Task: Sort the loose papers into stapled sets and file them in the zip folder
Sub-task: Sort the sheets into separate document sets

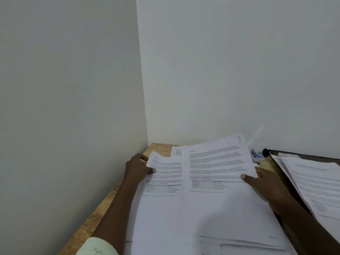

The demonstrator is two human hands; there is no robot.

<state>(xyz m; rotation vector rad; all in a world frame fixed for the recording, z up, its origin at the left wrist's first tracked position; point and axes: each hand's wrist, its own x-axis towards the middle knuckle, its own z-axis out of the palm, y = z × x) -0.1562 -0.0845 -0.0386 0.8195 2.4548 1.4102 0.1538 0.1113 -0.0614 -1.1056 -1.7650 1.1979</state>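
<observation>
We take the loose pile of white printed papers [202,227] as our landmark. It lay spread on the pale wooden desk [95,214], and we held two pages raised over its far half. Our left hand [137,169] pinched the narrower printed sheet [165,173] at its outer edge, thumb on top. Our right hand [265,183] gripped the wider printed sheet [217,162] the same way, thumb pressed on the text. The two sheets overlapped above the pile's middle.

Right of the pile, a second stack of printed pages [316,183] rested on a dark flat folder [312,155]. We judged this to be the zip folder, though no zip showed. Beyond the pile, near the wall, sat a small blue-and-white object [257,155], perhaps a stapler; blur left us unsure.

The pages looked alike, so we judged that a sheet could easily join the wrong set. A thumb-only hold could also let one slide back into the pile.
</observation>
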